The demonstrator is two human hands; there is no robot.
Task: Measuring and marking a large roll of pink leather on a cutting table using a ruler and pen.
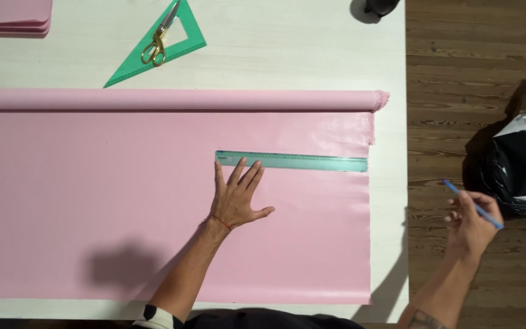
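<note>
White table (312,49), ruler (291,161) lying left-right

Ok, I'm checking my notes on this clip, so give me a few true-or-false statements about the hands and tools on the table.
1. The left hand lies flat on the pink sheet, fingers touching the ruler. True.
2. The right hand presses on the ruler. False: it is off the table, over the wooden floor, holding a blue pencil.
3. The scissors lie on the green set square. True.
4. The sheet is fully unrolled. False: a roll remains along its far edge.
5. The ruler lies across the roll. False: it lies on the flat sheet, nearer the person than the roll.
</note>
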